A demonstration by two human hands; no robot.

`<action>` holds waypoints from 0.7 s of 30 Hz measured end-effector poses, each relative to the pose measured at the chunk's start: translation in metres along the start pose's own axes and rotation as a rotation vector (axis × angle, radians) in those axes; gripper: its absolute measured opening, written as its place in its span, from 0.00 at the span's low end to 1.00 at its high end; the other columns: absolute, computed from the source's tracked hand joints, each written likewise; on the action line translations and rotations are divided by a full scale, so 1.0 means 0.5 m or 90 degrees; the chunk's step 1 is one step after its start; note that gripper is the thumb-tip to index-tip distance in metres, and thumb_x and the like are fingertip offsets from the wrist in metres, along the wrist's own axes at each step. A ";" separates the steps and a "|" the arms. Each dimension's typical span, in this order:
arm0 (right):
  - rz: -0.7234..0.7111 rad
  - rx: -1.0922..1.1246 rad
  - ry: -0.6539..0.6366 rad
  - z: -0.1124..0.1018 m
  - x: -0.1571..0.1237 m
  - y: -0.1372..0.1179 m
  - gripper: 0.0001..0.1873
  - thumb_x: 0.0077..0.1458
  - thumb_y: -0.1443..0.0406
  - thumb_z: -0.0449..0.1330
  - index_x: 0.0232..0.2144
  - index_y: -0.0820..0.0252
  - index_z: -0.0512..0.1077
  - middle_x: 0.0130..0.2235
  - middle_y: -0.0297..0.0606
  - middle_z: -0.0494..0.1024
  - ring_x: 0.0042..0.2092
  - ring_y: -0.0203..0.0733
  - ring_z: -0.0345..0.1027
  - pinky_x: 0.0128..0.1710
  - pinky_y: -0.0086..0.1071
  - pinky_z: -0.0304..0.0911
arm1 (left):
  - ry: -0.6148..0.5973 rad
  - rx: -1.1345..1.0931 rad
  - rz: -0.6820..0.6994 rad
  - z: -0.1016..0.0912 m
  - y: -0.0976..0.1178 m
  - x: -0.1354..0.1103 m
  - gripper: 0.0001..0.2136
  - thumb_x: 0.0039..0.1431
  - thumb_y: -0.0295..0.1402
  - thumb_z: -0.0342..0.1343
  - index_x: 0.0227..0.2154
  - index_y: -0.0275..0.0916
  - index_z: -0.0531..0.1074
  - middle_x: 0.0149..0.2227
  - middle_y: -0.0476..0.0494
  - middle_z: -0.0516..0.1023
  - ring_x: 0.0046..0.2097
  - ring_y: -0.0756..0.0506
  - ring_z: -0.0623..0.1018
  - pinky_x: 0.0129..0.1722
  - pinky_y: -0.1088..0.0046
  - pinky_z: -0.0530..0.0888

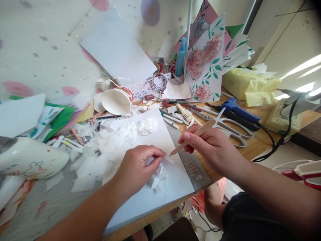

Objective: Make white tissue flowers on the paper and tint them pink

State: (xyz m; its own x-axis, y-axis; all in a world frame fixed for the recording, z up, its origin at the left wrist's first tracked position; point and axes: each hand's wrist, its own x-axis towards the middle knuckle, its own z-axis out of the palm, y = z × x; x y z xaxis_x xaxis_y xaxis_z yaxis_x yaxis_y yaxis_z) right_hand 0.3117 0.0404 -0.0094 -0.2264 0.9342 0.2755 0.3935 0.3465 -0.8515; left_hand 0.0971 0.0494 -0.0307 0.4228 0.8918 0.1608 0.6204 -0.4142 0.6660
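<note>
My right hand (207, 144) grips a flat wooden craft stick (198, 134), its narrow tip slanting down to the left. Close to that tip, the thumb and forefinger of my left hand (140, 167) are pinched on a small scrap of thin white paper (169, 158), mostly hidden by the fingers. Both hands are over a white paper sheet (175, 180). Two fluffy white paper clusters (147, 126) sit on its upper part. A small heap of crumpled white scraps (157, 182) lies below my left fingers, partly covered by them.
Loose white paper squares (87, 170) spread left of the sheet over a grey cutting mat (198, 170). A hair dryer (37, 157) lies at far left. Scissors (230, 127) and a blue glue gun (238, 108) with a cable lie right. A paper cup (116, 102) lies tipped behind.
</note>
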 end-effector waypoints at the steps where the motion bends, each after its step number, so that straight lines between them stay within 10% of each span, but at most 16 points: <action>1: 0.000 0.003 -0.018 0.000 0.001 -0.001 0.19 0.62 0.61 0.51 0.23 0.60 0.73 0.25 0.33 0.73 0.26 0.34 0.66 0.28 0.29 0.60 | -0.008 0.000 -0.001 -0.001 0.000 0.000 0.06 0.55 0.30 0.55 0.31 0.43 0.78 0.33 0.51 0.82 0.35 0.47 0.79 0.38 0.70 0.73; 21: 0.168 0.084 -0.110 0.049 0.014 0.022 0.17 0.62 0.62 0.51 0.25 0.60 0.71 0.22 0.33 0.71 0.24 0.35 0.65 0.24 0.28 0.60 | -0.152 0.021 0.022 -0.020 0.012 0.000 0.03 0.51 0.29 0.55 0.30 0.41 0.72 0.35 0.48 0.76 0.37 0.45 0.74 0.39 0.68 0.71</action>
State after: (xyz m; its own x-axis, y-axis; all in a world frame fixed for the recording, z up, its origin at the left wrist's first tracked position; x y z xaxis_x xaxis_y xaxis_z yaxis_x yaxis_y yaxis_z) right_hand 0.2928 0.0487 -0.0280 -0.2841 0.9583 -0.0313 0.3422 0.0708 -0.9370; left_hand 0.0942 0.0487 -0.0197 0.5857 0.8105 0.0043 0.6221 -0.4528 0.6387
